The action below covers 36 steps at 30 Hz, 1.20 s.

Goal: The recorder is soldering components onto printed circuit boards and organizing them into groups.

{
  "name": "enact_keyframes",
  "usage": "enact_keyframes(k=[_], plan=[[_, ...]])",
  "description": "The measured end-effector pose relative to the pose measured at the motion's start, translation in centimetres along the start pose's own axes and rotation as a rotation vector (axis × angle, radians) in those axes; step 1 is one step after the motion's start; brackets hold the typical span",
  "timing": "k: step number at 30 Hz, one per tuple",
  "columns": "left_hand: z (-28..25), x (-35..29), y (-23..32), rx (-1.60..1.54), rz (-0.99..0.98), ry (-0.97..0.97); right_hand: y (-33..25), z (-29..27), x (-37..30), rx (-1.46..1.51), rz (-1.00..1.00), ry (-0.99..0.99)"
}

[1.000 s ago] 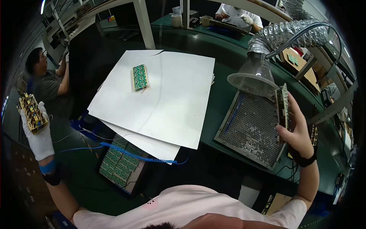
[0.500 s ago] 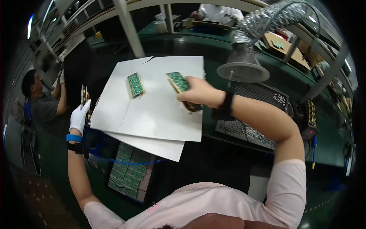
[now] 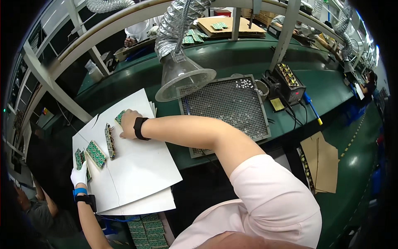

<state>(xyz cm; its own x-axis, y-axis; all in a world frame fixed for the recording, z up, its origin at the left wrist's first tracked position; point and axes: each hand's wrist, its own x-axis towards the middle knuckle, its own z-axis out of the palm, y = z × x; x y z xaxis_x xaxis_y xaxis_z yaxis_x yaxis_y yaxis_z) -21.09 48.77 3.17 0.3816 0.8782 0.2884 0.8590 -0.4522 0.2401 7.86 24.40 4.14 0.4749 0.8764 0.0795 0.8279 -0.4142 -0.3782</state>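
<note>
My left hand [image 3: 79, 176], in a white glove with a blue wrist strap, is closed around a green circuit board [image 3: 78, 159] at the left side of a stack of white sheets [image 3: 137, 170]. My bare right hand [image 3: 131, 123] reaches to the far part of the stack. Its fingers are closed on another circuit board [image 3: 120, 116], mostly covered by the hand. Between the hands, one circuit board [image 3: 96, 155] lies green side up. Beside it a circuit board panel [image 3: 110, 142] shows its edge, with dark components along it.
A clear funnel hood [image 3: 186, 81] on a silver duct hangs over the bench. Right of the sheets sit a mesh-topped tray [image 3: 226, 110], a soldering station [image 3: 292, 85] and a blue-handled tool [image 3: 313, 108]. Boards fill a box [image 3: 147, 232] below. Other people work across the bench and at left.
The view has swung right, so the sheets appear farther left. My right hand has moved to the sheets' far side. A board panel now shows on edge between it and the flat board.
</note>
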Motion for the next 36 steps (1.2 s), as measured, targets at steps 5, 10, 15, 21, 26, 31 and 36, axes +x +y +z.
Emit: enact_keyframes(k=[5, 10, 15, 21, 26, 31, 36], plan=[[0.3, 1.2, 0.3, -0.017, 0.075, -0.021, -5.2, 0.1, 0.0, 0.221, -0.096, -0.156], [0.8, 3.4, 3.3, -0.045, 0.07, -0.055, -4.6, 3.0, 0.5, 0.489, -0.154, -0.041], [-4.5, 2.2, -3.8, -0.189, -0.101, -0.116, -1.3, -2.4, -7.3, 0.131, -0.374, -0.154], [-8.0, -6.9, -9.2, -0.341, -0.248, -0.053, 5.3, -5.6, -17.4, -0.263, -0.502, -0.147], [-7.5, -9.4, -11.0, -0.5, -0.191, -0.177, 6.4, -5.1, -17.8, -0.076, -0.645, -0.076], [-7.4, -11.0, -3.8, -0.35, -0.183, -0.1, 5.0, -5.0, -18.0, -0.059, -0.749, -0.055], [-6.7, -9.2, -3.5, -0.27, -0.166, -0.034, 2.7, -5.1, -17.5, 0.053, -0.804, -0.238]])
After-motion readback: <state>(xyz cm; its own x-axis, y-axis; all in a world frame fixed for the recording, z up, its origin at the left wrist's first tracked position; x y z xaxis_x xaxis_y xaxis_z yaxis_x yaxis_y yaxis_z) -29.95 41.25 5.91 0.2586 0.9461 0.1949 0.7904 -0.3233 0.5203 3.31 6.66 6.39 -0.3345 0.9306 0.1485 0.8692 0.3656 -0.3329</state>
